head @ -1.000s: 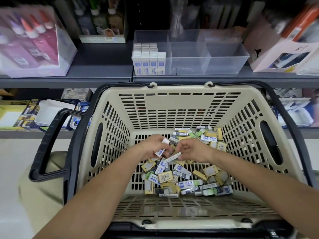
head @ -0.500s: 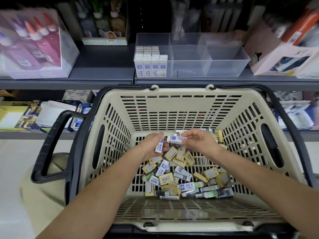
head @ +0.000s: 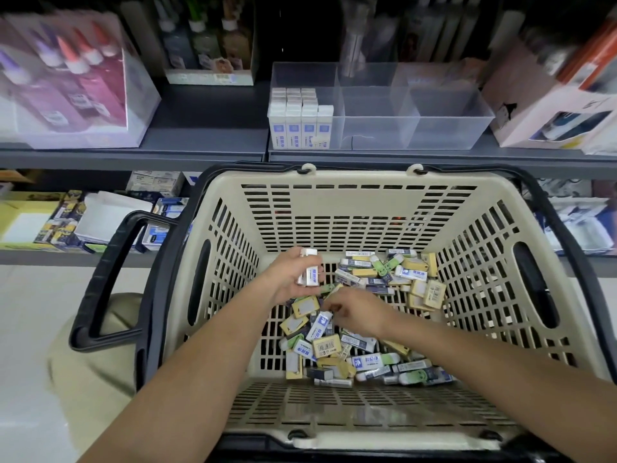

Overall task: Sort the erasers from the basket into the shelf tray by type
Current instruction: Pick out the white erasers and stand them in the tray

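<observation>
A beige slotted basket (head: 360,202) with black handles holds a heap of loose erasers (head: 397,279) in white-blue, yellow and green wrappers. My left hand (head: 290,279) hovers over the heap and grips a small stack of white-blue erasers (head: 309,274). My right hand (head: 359,312) is lower, fingers curled down at a white-blue eraser (head: 320,324) in the pile. On the shelf behind stands a clear tray (head: 444,132) with three compartments; its left compartment holds upright white-blue erasers (head: 300,125), the other two show nothing inside.
A pink box of glue bottles (head: 70,81) stands at the shelf's left. A white-pink carton (head: 551,108) stands right of the tray. Boxed stationery (head: 100,222) fills the lower shelf. The basket's black handle (head: 110,279) juts out left.
My right hand has let go of the white-blue erasers it held up and dropped down into the pile. My left hand now holds the stack and stays raised.
</observation>
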